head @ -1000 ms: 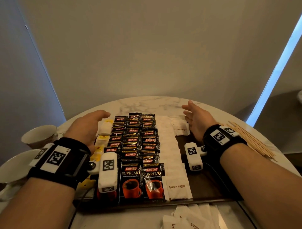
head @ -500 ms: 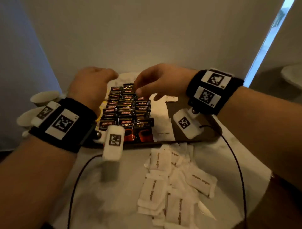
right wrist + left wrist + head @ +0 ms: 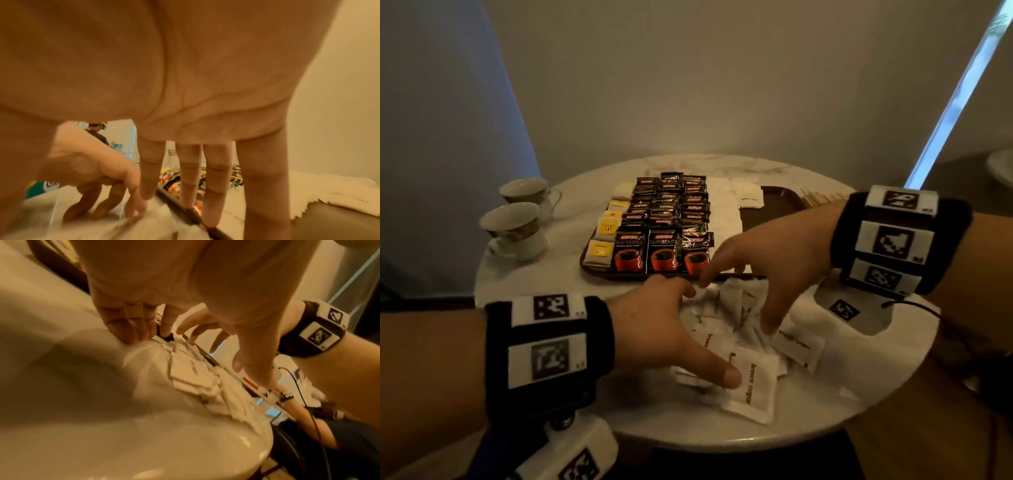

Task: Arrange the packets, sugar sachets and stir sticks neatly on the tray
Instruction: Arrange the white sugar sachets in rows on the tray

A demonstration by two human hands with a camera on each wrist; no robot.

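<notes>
A dark tray (image 3: 774,209) holds rows of black Kopiko coffee packets (image 3: 664,219), yellow tea bags (image 3: 607,226) and a line of white sugar sachets (image 3: 724,212). In front of it a loose pile of brown sugar sachets (image 3: 750,342) lies on the marble table. My left hand (image 3: 709,334) is spread over the pile's left side, thumb on one sachet (image 3: 753,387). My right hand (image 3: 738,305) hovers spread over the pile's right side, its straight fingers (image 3: 189,178) pointing down by the tray rim (image 3: 185,211). Neither hand holds anything. Wooden stir sticks (image 3: 822,198) lie beyond the tray's right end.
Two teacups (image 3: 513,222) stand on the table left of the tray. The round table's front edge (image 3: 722,442) is close behind the pile. A black cable (image 3: 914,305) runs from my right wrist across the table. The tray's right part is bare.
Both hands have left the coffee packets on the tray and come back and down to the loose sachet pile. They now spread open over it.
</notes>
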